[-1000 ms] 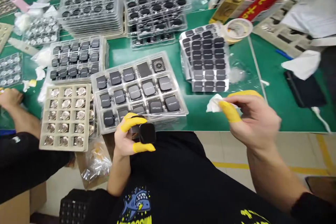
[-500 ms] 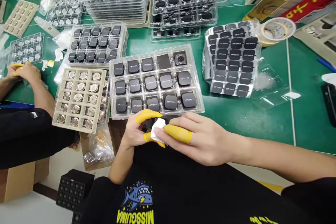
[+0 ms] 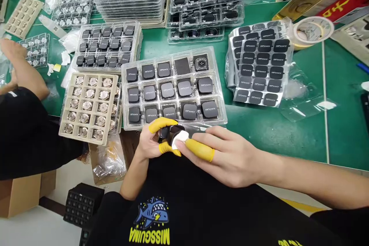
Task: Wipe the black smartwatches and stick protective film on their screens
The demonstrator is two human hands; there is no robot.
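Between the yellow-cotted fingers of my left hand [image 3: 148, 144] is a dark watch case [image 3: 173, 130], tilted and partly hidden by the fingers. My right hand [image 3: 233, 157], with a yellow finger cot on one finger, pinches a white wipe [image 3: 181, 137] against the dark surface of the watch case. Just beyond my hands lies a clear plastic tray [image 3: 220, 96] of square black pieces, most lettered "HiFuture". In its far right compartment a watch case [image 3: 201, 62] rests with its sensor side up.
A beige tray of watch cases [image 3: 87, 105] overlaps the table edge at left. Behind stand stacked clear trays [image 3: 129, 11]. To the right are sheets of black stickers [image 3: 261, 69] and a tape roll [image 3: 313, 32]. A co-worker's arm [image 3: 27, 73] reaches in at far left.
The wipe and my right hand have shifted slightly right, and more of the dark watch case shows. The co-worker's hand has moved up and left. The whole view has shifted a little.
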